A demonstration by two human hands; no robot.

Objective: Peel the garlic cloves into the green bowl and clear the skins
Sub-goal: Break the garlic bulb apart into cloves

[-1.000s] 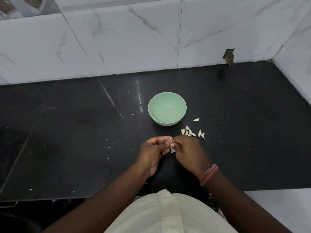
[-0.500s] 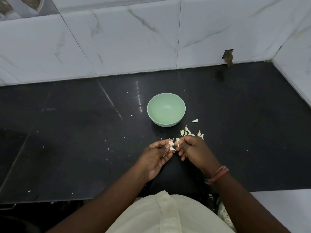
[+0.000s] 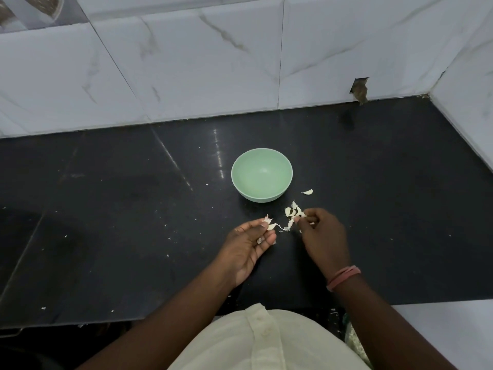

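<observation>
While both hands pinch, L hand (image 3: 249,243) garlic clove (image 3: 271,226), R hand (image 3: 324,236) papery skin (image 3: 290,224), smooth round green bowl (image 3: 262,178).

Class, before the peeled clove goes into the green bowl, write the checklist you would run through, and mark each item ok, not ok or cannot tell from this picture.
1. Clove held: ok. The left hand pinches the garlic clove at its fingertips.
2. Skin fully off: not ok. A strip of skin stretches from the clove to the right hand.
3. Green bowl upright and uncovered: ok.
4. Bowl within reach: ok, just beyond both hands.
5. Skins cleared: not ok. The pile of pieces and white flecks lie on the black counter.
6. Which pile pieces are unpeeled: cannot tell.
</observation>
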